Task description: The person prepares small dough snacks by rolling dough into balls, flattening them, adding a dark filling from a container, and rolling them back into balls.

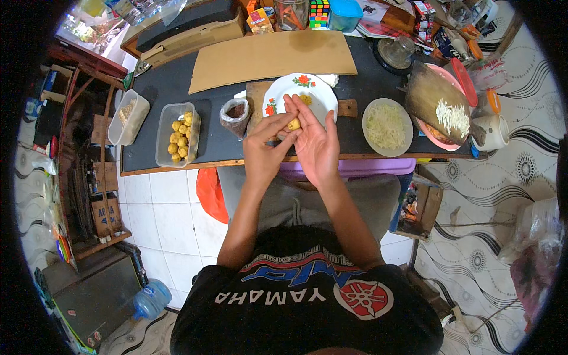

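My left hand point(265, 141) pinches a small yellow ball point(293, 124) between thumb and fingertips. My right hand point(316, 144) lies palm up beside it, fingers extended, with the ball against its inner side. Beyond both hands is a white plate point(326, 88) with red flowers, bearing a little yellow lump point(305, 100). The plate sits on a wooden board point(347, 108). To the left, a clear plastic container point(161, 148) holds several similar yellow balls point(181, 137). Between container and plate stands an open plastic bag of dark brown granules point(235, 112).
At right are a plate of pale green shreds point(386, 126) and a cutting board point(424, 91) with chopped white pieces point(452, 116), tilted over a pink basin point(443, 143). A cardboard sheet point(266, 57) lies behind. Another plastic container point(128, 120) stands far left on the dark table point(208, 146).
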{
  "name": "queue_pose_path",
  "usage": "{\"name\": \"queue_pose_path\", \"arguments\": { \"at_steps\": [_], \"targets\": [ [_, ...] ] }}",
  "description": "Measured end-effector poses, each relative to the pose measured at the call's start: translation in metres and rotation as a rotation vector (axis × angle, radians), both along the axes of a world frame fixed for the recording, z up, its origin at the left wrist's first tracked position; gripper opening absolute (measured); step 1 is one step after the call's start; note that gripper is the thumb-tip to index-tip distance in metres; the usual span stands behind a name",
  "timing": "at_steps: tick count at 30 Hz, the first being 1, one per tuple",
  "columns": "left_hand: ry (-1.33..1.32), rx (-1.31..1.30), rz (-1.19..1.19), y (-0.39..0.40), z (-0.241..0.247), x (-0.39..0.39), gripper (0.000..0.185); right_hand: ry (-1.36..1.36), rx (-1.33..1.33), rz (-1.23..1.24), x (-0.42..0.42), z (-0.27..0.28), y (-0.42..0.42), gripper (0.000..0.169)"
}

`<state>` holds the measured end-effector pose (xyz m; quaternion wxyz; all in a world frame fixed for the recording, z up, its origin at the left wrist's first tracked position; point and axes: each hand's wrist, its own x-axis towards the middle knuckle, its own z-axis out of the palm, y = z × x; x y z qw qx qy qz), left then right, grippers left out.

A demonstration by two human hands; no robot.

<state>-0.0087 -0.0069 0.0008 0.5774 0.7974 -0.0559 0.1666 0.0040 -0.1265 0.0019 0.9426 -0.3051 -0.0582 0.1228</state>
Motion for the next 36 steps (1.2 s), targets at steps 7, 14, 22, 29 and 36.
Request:
{"name": "queue_pose_path", "arguments": {
  "at_steps": [7, 14, 22, 29, 36],
  "targets": [
    [0.045, -0.194, 0.047, 0.007, 0.012, -0.004, 0.043, -0.122, -0.442, -0.008, -0.002, -0.003, -0.02, 0.036],
    [0.066, -0.09, -0.099, 0.019, 0.025, -0.006, 0.042, -0.038, -0.349, -0.066, -0.002, -0.006, -0.021, 0.028],
    [0.056, 0.007, -0.038, 0.011, 0.037, -0.012, 0.038, -0.044, -0.343, -0.121, -0.003, -0.011, -0.018, 0.024],
    [0.007, -0.02, 0.101, 0.001, 0.031, -0.018, 0.025, -0.189, -0.54, -0.269, -0.002, -0.013, -0.016, 0.023],
    [0.055, -0.286, 0.151, -0.011, 0.027, -0.02, 0.02, -0.309, -0.622, -0.399, -0.003, -0.006, -0.009, 0.02]
  ]
}}
